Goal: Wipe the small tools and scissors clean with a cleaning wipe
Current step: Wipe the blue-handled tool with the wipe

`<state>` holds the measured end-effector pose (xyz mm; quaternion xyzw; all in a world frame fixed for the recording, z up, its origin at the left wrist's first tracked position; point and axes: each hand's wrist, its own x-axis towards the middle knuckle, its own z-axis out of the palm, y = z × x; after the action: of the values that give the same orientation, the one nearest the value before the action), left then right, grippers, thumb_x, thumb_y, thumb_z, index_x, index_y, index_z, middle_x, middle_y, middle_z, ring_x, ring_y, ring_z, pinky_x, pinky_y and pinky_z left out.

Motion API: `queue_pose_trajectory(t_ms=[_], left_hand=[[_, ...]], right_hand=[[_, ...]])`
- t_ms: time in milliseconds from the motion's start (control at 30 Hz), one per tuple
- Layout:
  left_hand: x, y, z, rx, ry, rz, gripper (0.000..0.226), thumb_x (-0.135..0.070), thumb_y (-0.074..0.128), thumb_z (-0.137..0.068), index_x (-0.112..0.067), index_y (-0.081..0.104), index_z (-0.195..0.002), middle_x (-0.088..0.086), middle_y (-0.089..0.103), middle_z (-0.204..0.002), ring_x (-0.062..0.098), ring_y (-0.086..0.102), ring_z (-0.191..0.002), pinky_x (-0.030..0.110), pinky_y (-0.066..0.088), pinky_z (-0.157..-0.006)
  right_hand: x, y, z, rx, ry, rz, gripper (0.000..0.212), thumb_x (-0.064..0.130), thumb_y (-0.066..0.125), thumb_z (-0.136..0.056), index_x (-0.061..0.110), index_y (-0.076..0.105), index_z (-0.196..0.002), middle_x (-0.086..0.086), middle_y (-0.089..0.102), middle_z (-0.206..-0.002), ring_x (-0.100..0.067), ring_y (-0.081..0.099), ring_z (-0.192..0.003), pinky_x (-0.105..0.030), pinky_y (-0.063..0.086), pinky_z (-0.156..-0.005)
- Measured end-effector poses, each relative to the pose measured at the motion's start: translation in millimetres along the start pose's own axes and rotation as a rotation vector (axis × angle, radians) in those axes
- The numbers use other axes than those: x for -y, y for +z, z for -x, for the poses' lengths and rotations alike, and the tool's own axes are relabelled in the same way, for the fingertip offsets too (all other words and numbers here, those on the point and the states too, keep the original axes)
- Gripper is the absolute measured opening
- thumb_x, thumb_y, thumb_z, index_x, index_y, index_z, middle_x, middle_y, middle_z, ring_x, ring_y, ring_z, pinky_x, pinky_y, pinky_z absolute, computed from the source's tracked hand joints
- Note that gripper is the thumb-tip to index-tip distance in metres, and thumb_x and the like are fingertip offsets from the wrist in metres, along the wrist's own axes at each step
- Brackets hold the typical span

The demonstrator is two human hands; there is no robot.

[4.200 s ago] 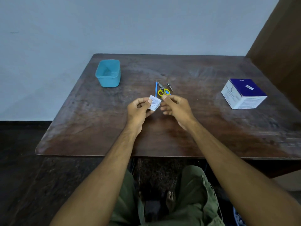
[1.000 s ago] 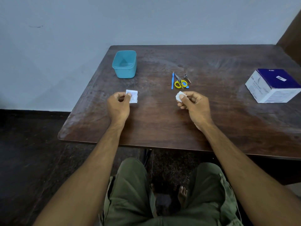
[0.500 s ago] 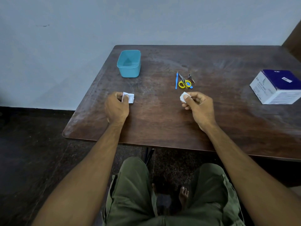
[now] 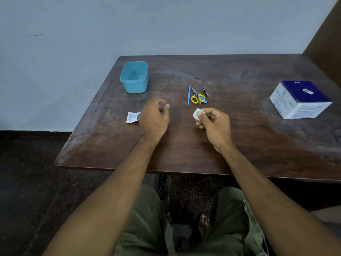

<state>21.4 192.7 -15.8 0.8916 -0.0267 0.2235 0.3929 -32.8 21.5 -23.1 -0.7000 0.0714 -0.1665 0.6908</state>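
Dark wooden table [image 4: 239, 145] is carrying one teal tub [image 4: 134, 77], one blue-and-white box [image 4: 299, 100] and one torn sachet [image 4: 132, 117]. I am pinching one folded wipe [image 4: 197, 114] in my right hand [image 4: 212, 124], near the one pair of yellow scissors [image 4: 196, 97] and two or three small tools [image 4: 189, 95] beyond. My left hand [image 4: 155, 117] is hovering loosely curled, holding nothing.

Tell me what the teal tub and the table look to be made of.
Teal tub: likely plastic, going by its even, slightly see-through colour, rounded moulded corners and rim.
Table: looks like dark brown wood with a worn, dull sheen, showing grain streaks and pale scuffed patches; solid wood or veneer cannot be told.
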Motion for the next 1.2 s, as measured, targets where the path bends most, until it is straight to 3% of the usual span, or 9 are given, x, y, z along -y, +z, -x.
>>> queue_pose_trajectory(t_ms=[167, 300, 500, 633, 933, 1033, 1133, 1200], left_hand=[[-39.9, 53.0, -39.5, 0.165, -0.088, -0.010, 0.010, -0.032, 0.060, -0.089, -0.023, 0.065, -0.091, -0.003, 0.070, -0.093, 0.018, 0.065, -0.090, 0.033, 0.053, -0.080], [-45.2, 82.3, -73.4, 0.236, -0.184, -0.097, 0.020, -0.029, 0.059, -0.087, -0.014, 0.073, -0.090, 0.005, 0.073, -0.098, 0.025, 0.068, -0.094, 0.035, 0.056, -0.080], [-39.1, 106.4, -92.9, 0.343, -0.196, -0.189, 0.026, -0.028, 0.061, -0.084, -0.006, 0.074, -0.090, 0.012, 0.072, -0.091, 0.028, 0.069, -0.088, 0.035, 0.057, -0.071], [-38.6, 112.2, -94.6, 0.347, -0.165, -0.230, 0.029, -0.035, 0.065, -0.083, -0.009, 0.074, -0.094, 0.010, 0.072, -0.093, 0.027, 0.068, -0.089, 0.036, 0.058, -0.073], [-44.2, 110.6, -82.1, 0.253, -0.139, -0.370, 0.024, -0.024, 0.057, -0.092, -0.004, 0.070, -0.097, 0.015, 0.069, -0.105, 0.033, 0.066, -0.099, 0.038, 0.053, -0.076], [-36.8, 104.0, -84.8, 0.229, -0.247, -0.212, 0.027, -0.026, 0.056, -0.087, -0.005, 0.073, -0.093, 0.016, 0.071, -0.098, 0.033, 0.068, -0.092, 0.033, 0.049, -0.067], [-33.8, 83.8, -80.1, 0.206, -0.355, 0.171, 0.027, -0.026, 0.062, -0.089, -0.006, 0.072, -0.073, 0.014, 0.071, -0.074, 0.021, 0.063, -0.059, 0.030, 0.045, -0.056], [-34.5, 60.9, -62.2, 0.277, -0.411, 0.435, 0.023, -0.021, 0.062, -0.092, -0.011, 0.066, -0.072, 0.004, 0.065, -0.061, 0.007, 0.053, -0.042, 0.022, 0.041, -0.046]], right_hand=[[-0.3, -1.5, -0.4, -0.006, -0.013, 0.002, 0.007, 0.010, 0.063, -0.091, 0.013, 0.069, -0.090, -0.003, 0.068, -0.075, -0.008, 0.060, -0.058, -0.018, 0.048, -0.054], [-1.0, -0.6, -0.3, -0.001, -0.012, 0.009, 0.010, 0.010, 0.063, -0.091, 0.018, 0.068, -0.087, -0.001, 0.068, -0.074, -0.010, 0.060, -0.060, -0.019, 0.049, -0.054], [-2.8, -1.6, -3.7, 0.004, -0.011, 0.009, 0.009, 0.010, 0.063, -0.090, 0.017, 0.069, -0.089, 0.001, 0.068, -0.073, -0.007, 0.060, -0.058, -0.021, 0.048, -0.054], [-4.5, -3.1, -4.0, 0.016, -0.018, 0.006, 0.008, 0.010, 0.063, -0.091, 0.014, 0.069, -0.092, 0.000, 0.069, -0.075, -0.008, 0.060, -0.058, -0.020, 0.048, -0.054], [-4.2, -3.4, -4.5, 0.015, -0.018, 0.013, 0.008, 0.011, 0.063, -0.091, 0.016, 0.069, -0.092, 0.001, 0.069, -0.075, -0.007, 0.061, -0.059, -0.021, 0.049, -0.053], [-3.9, -3.8, -4.3, 0.012, -0.022, 0.001, 0.009, 0.012, 0.063, -0.091, 0.017, 0.070, -0.091, 0.001, 0.070, -0.076, -0.008, 0.061, -0.061, -0.022, 0.049, -0.054], [-3.6, -3.4, -4.4, -0.007, -0.028, -0.031, 0.010, 0.009, 0.063, -0.090, 0.015, 0.071, -0.093, -0.001, 0.071, -0.080, -0.008, 0.061, -0.063, -0.021, 0.049, -0.054], [-4.2, -3.1, -5.2, -0.021, -0.030, -0.039, 0.011, 0.008, 0.064, -0.089, 0.015, 0.071, -0.094, 0.000, 0.071, -0.082, -0.008, 0.062, -0.066, -0.019, 0.048, -0.054]])
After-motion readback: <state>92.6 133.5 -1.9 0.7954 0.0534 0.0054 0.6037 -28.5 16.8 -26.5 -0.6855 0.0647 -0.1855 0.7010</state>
